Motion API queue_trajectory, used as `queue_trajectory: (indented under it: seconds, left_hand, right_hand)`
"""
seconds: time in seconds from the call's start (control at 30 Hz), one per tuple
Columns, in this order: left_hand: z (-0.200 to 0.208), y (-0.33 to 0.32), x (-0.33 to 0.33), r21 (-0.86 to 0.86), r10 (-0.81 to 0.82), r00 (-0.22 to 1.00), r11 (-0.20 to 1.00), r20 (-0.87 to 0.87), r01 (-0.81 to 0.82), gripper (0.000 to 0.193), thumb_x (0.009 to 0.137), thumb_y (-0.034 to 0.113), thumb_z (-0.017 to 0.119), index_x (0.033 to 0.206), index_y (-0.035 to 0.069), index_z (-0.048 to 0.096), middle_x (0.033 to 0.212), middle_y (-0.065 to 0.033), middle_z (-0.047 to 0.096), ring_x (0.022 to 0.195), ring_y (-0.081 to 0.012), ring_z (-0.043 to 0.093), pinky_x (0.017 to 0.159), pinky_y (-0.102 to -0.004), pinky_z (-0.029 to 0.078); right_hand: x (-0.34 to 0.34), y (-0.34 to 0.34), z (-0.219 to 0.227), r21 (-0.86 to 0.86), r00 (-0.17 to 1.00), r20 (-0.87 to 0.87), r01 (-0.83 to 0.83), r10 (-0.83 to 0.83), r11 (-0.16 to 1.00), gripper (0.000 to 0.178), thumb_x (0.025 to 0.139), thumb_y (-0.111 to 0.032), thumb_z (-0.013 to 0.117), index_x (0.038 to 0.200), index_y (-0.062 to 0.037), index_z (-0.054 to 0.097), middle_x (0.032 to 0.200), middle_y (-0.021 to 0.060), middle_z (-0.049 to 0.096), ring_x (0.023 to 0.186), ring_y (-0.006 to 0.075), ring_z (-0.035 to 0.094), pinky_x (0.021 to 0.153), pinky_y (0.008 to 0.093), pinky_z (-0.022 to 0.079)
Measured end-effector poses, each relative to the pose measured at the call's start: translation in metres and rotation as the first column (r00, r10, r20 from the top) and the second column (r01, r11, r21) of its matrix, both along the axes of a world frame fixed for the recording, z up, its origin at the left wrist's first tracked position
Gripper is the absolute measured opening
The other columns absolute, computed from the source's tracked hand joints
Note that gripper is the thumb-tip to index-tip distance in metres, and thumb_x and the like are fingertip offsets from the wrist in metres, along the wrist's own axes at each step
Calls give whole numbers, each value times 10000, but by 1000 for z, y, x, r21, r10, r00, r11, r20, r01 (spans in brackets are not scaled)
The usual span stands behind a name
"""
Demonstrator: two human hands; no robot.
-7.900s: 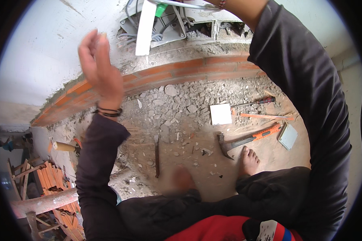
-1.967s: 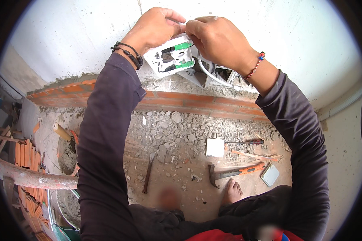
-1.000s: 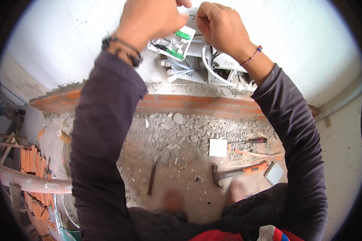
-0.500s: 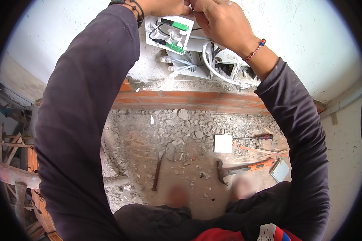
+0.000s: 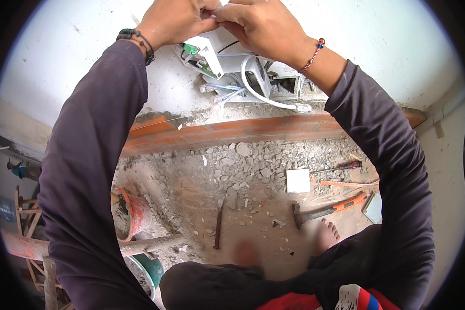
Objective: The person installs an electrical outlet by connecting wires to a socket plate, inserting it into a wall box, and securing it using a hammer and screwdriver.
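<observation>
At the top of the head view my left hand [image 5: 176, 21] and my right hand [image 5: 266, 27] meet with their fingers pinched together. Something small and whitish shows between the fingertips, too little to name. Just below them, a white plastic outlet box [image 5: 207, 58] with a green connector [image 5: 190, 49] hangs tilted off the wall. A thin black wire runs near my right hand. A white network cable [image 5: 253, 82] loops down and ends in a clear plug [image 5: 303, 108]. Beside it, several grey-white cables [image 5: 227, 90] with plugs come out around a wall box.
Exposed brick [image 5: 232, 130] runs along the wall's foot, with rubble [image 5: 243, 165] below. On the ground lie a chisel [image 5: 219, 225], a hammer [image 5: 330, 209], a screwdriver [image 5: 341, 167] and a white square plate [image 5: 298, 181]. An orange bucket [image 5: 138, 213] and a green bucket [image 5: 152, 268] stand left.
Both hands have shifted left and slightly down in the picture, still together. The outlet box has turned more edge-on. The view has swung, bringing the buckets into sight.
</observation>
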State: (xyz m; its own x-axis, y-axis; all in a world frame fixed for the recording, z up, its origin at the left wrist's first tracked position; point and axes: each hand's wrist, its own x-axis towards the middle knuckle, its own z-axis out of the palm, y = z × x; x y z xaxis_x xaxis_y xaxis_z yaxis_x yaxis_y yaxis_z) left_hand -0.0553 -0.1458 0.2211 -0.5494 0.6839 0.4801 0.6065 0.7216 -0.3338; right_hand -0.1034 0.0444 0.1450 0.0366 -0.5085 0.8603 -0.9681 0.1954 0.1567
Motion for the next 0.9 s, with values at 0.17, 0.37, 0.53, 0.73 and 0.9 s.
queue_trajectory:
  seconds: [0.17, 0.37, 0.53, 0.73, 0.9]
  left_hand:
    - [0, -3, 2, 104, -55, 994, 994, 91, 46, 107, 716, 155, 770, 702, 68, 710, 666, -100, 654, 600, -286, 646, 567, -378, 510]
    - [0, -5, 0, 18, -62, 998, 998, 20, 61, 74, 707, 117, 769, 705, 59, 723, 668, -109, 662, 597, -268, 652, 565, -357, 513]
    - [-3, -6, -14, 82, -124, 991, 989, 41, 121, 77, 716, 114, 770, 701, 54, 724, 668, -103, 672, 582, -247, 654, 549, -343, 512]
    - [-1, -6, -4, 60, -47, 996, 997, 80, 42, 81, 718, 112, 783, 704, 53, 730, 658, -98, 673, 565, -229, 650, 548, -331, 514]
    - [0, -1, 0, 114, -60, 993, 992, 101, 49, 86, 718, 111, 783, 700, 49, 726, 657, -100, 671, 567, -228, 651, 546, -331, 512]
  right_hand:
    - [17, 31, 0, -246, 921, 363, -53, 143, 968, 250, 865, -72, 719, 1105, -2, 711, 883, 179, 716, 675, 249, 706, 615, 346, 564]
    - [51, 130, -109, 85, 706, 690, 138, -159, 987, 263, 995, -197, 613, 834, -3, 690, 630, 102, 629, 528, 161, 548, 515, 347, 452]
    - [156, 230, -269, 639, 482, 742, -296, -466, 711, 216, 768, -196, 775, 940, -85, 707, 976, 126, 686, 929, 332, 684, 855, 449, 542]
    - [228, 259, -329, 856, 590, 494, -199, -639, 478, 403, 726, -284, 816, 1050, -107, 657, 1059, 86, 622, 1133, 302, 576, 898, 472, 496]
    - [223, 268, -365, 895, 677, 402, -147, -617, 422, 364, 827, -320, 726, 1096, -106, 607, 1067, 94, 632, 1101, 305, 583, 867, 469, 491]
